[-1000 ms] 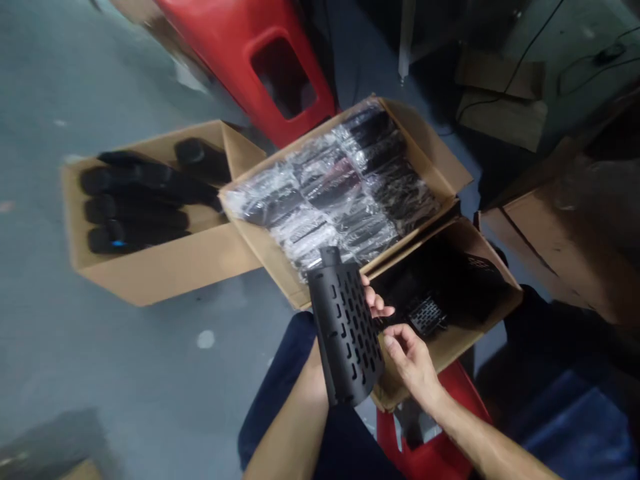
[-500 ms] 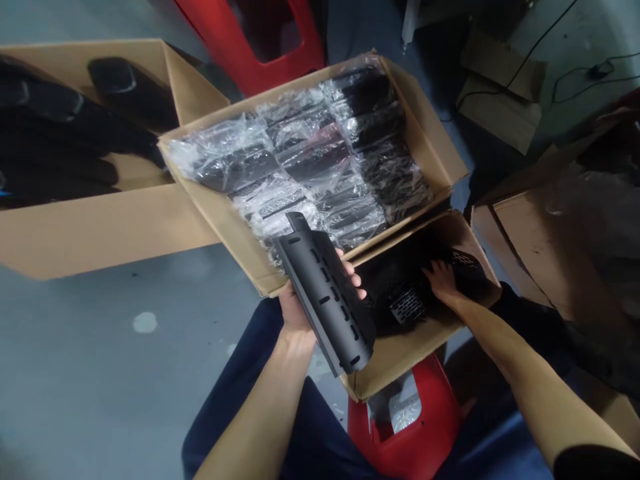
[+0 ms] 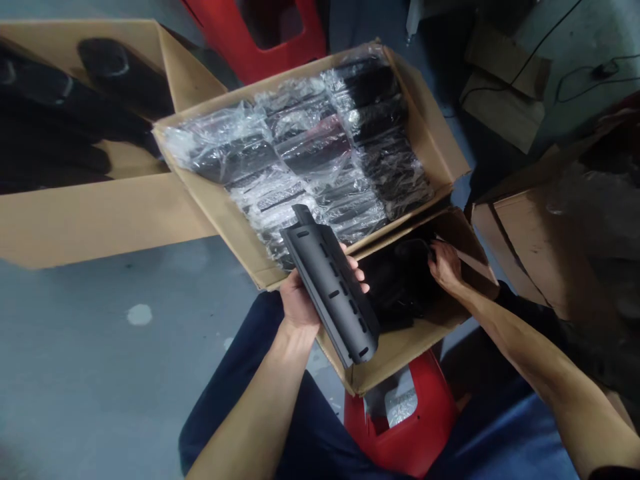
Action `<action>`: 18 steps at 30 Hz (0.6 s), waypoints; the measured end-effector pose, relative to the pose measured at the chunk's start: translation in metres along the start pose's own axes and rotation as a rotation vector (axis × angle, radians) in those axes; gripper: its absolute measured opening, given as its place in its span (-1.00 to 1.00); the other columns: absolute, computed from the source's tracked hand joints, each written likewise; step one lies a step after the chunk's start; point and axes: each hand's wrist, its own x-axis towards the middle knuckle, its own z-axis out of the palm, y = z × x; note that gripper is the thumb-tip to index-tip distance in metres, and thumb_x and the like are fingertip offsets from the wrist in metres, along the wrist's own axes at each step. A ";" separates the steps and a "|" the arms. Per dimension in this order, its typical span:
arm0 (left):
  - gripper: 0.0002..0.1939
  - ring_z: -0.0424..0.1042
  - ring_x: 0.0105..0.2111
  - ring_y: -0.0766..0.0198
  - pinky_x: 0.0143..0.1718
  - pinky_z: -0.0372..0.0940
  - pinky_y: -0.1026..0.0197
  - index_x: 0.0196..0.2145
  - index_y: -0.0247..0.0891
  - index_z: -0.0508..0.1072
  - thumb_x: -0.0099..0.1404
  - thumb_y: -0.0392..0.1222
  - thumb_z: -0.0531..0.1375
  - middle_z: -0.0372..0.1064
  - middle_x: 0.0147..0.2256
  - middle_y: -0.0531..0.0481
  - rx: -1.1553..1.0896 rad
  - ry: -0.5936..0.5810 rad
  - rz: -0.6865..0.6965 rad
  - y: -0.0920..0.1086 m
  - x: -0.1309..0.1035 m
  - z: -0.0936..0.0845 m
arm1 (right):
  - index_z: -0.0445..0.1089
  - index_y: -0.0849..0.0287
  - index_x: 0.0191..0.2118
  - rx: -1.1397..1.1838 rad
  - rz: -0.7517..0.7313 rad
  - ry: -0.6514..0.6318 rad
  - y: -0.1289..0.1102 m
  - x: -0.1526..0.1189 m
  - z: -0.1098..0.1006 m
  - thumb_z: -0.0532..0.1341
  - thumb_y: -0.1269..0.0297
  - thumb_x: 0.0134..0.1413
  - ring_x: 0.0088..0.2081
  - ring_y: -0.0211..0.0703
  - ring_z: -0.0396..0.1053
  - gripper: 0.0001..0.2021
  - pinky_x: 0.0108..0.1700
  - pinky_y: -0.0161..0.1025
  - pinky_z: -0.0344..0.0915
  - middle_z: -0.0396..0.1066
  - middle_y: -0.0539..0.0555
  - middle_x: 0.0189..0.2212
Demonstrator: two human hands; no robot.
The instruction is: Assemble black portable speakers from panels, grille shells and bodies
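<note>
My left hand (image 3: 300,300) is closed around a long black slotted cover (image 3: 333,290), holding it tilted above the near edge of the boxes. The cover has a row of slots and a narrow tab at its far end. Inside the small cardboard box (image 3: 385,373), my right hand (image 3: 446,263) has its fingers curled round the edge of a black part (image 3: 423,248). Most of that part is lost in the dark of the box. Other dark pieces lie below it, their shapes hard to make out.
A larger carton (image 3: 245,263) holds several black pieces wrapped in clear plastic (image 3: 310,153). Another carton (image 3: 100,220) with black cylindrical objects (image 3: 105,60) stands at left. Red stools (image 3: 425,427) show near and far. Flattened cardboard (image 3: 505,100) and cables lie at right.
My right hand has gone from spread fingers over the dark pieces to curled fingers on a black part, shifting slightly up. The left hand keeps holding the slotted cover.
</note>
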 end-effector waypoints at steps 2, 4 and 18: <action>-0.60 0.58 -0.32 -0.01 -0.27 0.55 -0.09 -0.11 -0.33 0.54 0.17 -0.07 0.15 0.58 -0.29 -0.21 -0.001 0.015 0.022 0.002 -0.001 0.000 | 0.26 0.26 0.26 0.057 0.068 0.079 -0.007 0.008 -0.004 0.04 0.40 0.26 0.15 0.19 0.33 -0.53 0.19 0.06 0.22 0.43 0.35 0.12; -0.60 0.58 -0.32 -0.01 -0.28 0.55 -0.09 -0.10 -0.33 0.53 0.18 -0.07 0.14 0.57 -0.29 -0.20 -0.007 0.030 0.033 0.004 -0.002 0.000 | 0.22 0.24 0.27 0.168 0.088 0.190 -0.009 0.013 -0.014 -0.01 0.34 0.32 0.06 0.12 0.40 -0.55 0.12 0.01 0.31 0.46 0.30 0.05; -0.58 0.59 -0.28 -0.06 -0.22 0.55 -0.12 -0.07 -0.34 0.54 0.23 -0.07 0.10 0.59 -0.25 -0.24 -0.022 0.000 -0.025 -0.001 -0.002 -0.002 | 0.44 0.32 0.09 -0.154 0.069 -0.482 0.041 -0.037 0.029 0.11 0.52 0.21 0.09 0.10 0.43 -0.64 0.09 -0.12 0.29 0.47 0.38 0.07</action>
